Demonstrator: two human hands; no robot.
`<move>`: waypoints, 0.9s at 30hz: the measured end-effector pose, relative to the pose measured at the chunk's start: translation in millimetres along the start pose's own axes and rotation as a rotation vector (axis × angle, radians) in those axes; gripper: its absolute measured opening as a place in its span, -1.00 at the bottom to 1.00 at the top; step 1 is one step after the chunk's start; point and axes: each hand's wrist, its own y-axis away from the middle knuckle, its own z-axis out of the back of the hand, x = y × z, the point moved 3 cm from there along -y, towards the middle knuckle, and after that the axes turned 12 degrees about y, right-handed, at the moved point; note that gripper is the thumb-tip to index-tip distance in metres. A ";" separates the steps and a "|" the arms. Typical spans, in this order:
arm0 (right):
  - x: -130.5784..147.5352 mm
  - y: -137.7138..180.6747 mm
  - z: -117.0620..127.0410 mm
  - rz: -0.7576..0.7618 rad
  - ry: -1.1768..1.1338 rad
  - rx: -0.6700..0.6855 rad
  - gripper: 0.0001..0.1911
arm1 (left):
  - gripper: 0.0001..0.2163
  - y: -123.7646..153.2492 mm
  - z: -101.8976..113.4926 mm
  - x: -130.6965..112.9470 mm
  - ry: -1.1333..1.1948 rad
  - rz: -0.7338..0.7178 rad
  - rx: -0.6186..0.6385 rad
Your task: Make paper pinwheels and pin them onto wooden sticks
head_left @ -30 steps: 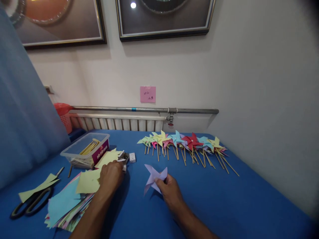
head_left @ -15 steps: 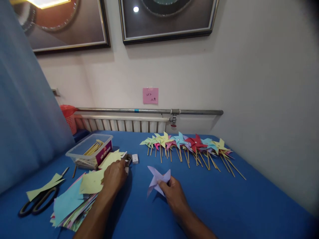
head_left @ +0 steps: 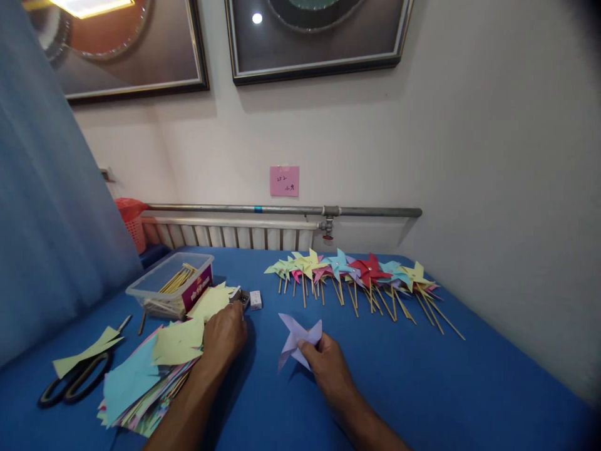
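Observation:
My right hand pinches the centre of a folded lilac paper pinwheel just above the blue table. My left hand is curled, knuckles up, at a small open box of pins beside the paper stack; its fingertips are hidden, so I cannot see what they hold. A small white box lies right behind it. A row of finished pinwheels on wooden sticks lies across the back of the table.
A stack of coloured paper squares lies at the left, with black scissors and yellow scraps beside it. A clear plastic tub of sticks stands behind. A radiator and pipe run along the wall.
My left hand has shifted slightly right and toward me from the pin box. The view has drifted left. The right hand still holds the lilac pinwheel.

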 end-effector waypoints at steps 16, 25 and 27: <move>4.0 2.9 0.6 0.011 0.010 0.003 -0.69 | -0.69 6.0 0.5 -8.6 -0.017 -0.010 0.002; 1.0 2.6 -0.2 0.012 0.008 0.000 -0.68 | -0.65 3.2 -1.9 -8.8 -0.010 -0.052 0.017; -0.1 2.1 -0.3 0.021 0.010 0.002 -0.69 | -0.64 2.5 -2.9 -9.0 -0.015 -0.062 0.020</move>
